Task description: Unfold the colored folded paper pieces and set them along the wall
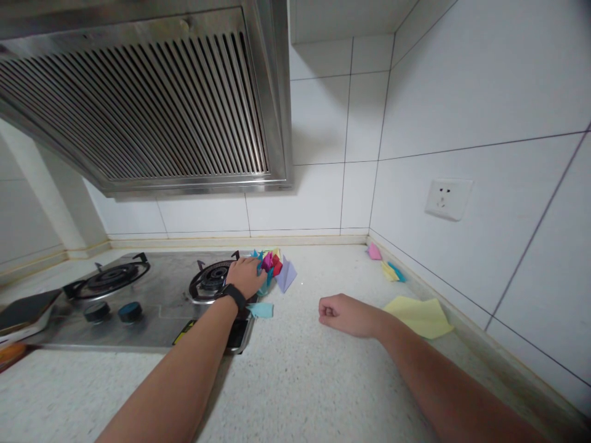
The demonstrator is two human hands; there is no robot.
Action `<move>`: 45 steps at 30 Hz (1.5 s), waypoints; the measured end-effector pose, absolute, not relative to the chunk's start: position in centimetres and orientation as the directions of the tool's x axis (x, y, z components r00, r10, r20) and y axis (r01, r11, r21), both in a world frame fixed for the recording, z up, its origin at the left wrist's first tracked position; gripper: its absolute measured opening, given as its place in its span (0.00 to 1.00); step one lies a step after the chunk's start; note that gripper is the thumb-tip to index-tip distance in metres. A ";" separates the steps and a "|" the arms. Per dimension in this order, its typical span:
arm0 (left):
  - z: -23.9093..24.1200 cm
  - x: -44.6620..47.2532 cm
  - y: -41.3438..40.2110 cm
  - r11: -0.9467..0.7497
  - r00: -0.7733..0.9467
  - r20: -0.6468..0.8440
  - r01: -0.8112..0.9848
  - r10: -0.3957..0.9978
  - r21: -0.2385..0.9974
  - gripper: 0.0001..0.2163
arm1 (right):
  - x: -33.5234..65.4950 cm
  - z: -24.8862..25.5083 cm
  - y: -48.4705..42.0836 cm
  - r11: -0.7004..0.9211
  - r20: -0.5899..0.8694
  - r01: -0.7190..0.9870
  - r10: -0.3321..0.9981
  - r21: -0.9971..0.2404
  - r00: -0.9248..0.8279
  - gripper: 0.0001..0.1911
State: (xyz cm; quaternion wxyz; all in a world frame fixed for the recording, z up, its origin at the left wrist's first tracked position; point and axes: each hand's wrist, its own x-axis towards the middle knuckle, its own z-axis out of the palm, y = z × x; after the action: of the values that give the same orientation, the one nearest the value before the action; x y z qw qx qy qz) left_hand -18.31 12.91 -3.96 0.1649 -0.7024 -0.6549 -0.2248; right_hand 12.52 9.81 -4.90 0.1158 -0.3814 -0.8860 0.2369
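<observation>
My left hand (247,275), with a black watch (234,296) on its wrist, reaches over the right edge of the stove to a heap of small folded papers. It touches the heap's left side; its fingertips are mostly hidden, so I cannot tell whether they grip a piece. Red folded paper (277,265) shows in the heap among magenta, teal and yellow ones. Beside it stands a pale purple folded paper (287,274). A light teal folded paper (261,309) lies nearer me. My right hand (339,314) rests on the counter as a loose fist, with nothing visible in it.
The steel gas stove (161,320) with two burners fills the left, under a low range hood (272,123). Along the right wall lie a pink folded paper (374,251), a yellow folded paper (389,271), a blue one (396,272) and a yellow sheet (422,317).
</observation>
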 end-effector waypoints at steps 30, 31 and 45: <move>-5.5 -8.8 9.3 -0.324 0.232 0.346 -0.130 0.909 0.937 0.14 | 11.9 -4.4 9.8 0.591 0.405 0.266 0.754 -0.761 -0.518 0.20; -5.4 -8.7 9.1 -0.301 0.241 0.330 -0.148 0.913 0.942 0.15 | 11.9 -4.4 9.8 0.591 0.405 0.274 0.757 -0.759 -0.513 0.19; -5.2 -8.4 8.7 -0.165 0.425 0.247 -0.220 0.871 0.962 0.27 | 12.3 -4.3 10.5 0.553 0.398 0.341 0.811 -0.760 -0.428 0.11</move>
State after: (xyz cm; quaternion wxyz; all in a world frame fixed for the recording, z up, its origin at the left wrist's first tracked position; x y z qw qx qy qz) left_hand -8.37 8.73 -5.22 -0.5876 -0.6060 -0.2688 -0.4641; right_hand 12.35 10.48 -4.33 0.3907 -0.3649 -0.7898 0.3008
